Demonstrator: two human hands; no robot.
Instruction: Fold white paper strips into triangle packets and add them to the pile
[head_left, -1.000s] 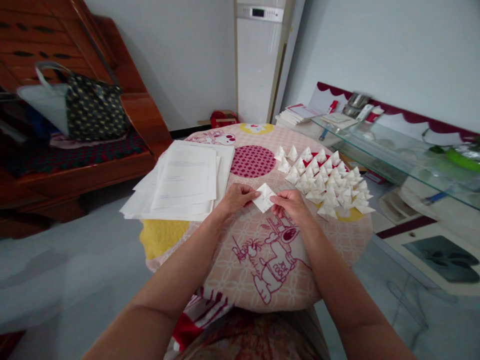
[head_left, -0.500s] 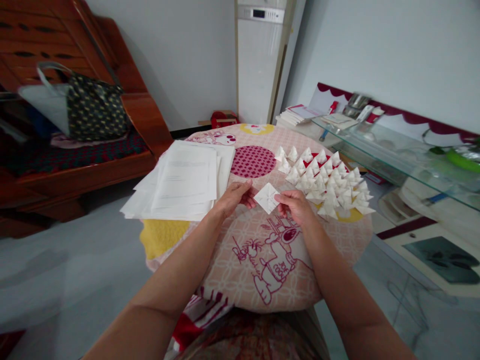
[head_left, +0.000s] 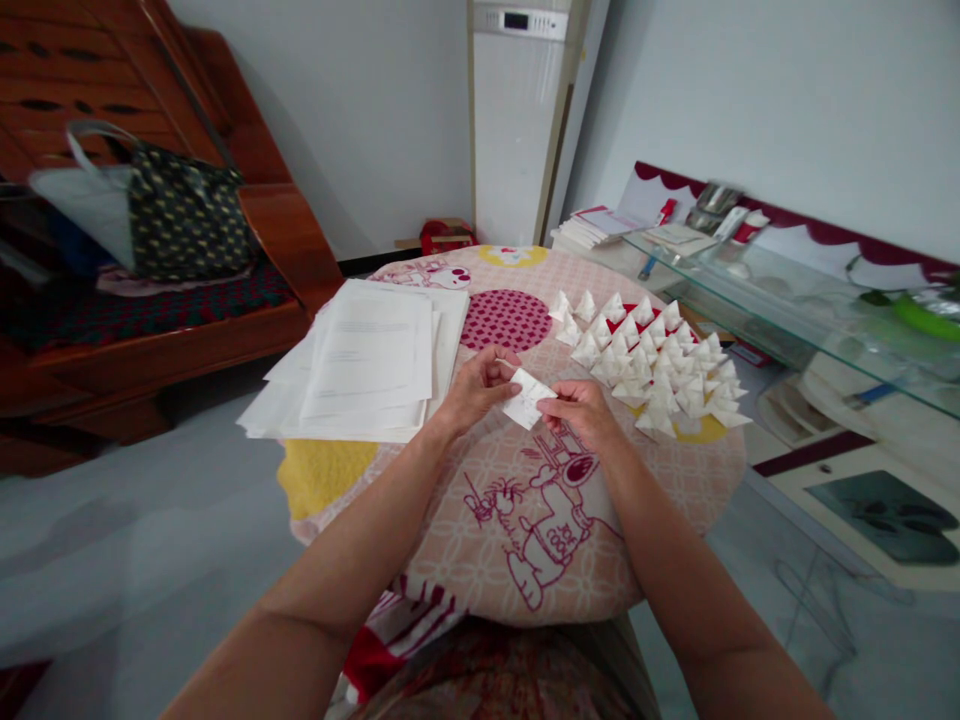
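Between my two hands is a small folded square of white paper [head_left: 529, 402], held above the cloth-covered round table [head_left: 480, 520]. My left hand [head_left: 484, 388] pinches its upper left corner between thumb and fingers. On the paper's right side, my right hand [head_left: 581, 412] grips the edge, thumb on top. Creases show faintly on the paper. Right of my hands stand several folded white paper pieces [head_left: 660, 365] with pointed tips, set close together. A stack of white paper sheets [head_left: 367, 360], some with faint print, lies to the left of my left hand.
A glass shelf [head_left: 787, 300] with cups and papers runs along the right wall. On the left is a wooden bench [head_left: 289, 230] with a dark patterned bag [head_left: 187, 215]. A tall white cabinet-like unit [head_left: 517, 120] stands behind the table.
My left hand has moved right and up and now grips the paper's corner; before, it was beside the paper. The paper has turned and now looks narrower. My right hand has shifted slightly left.
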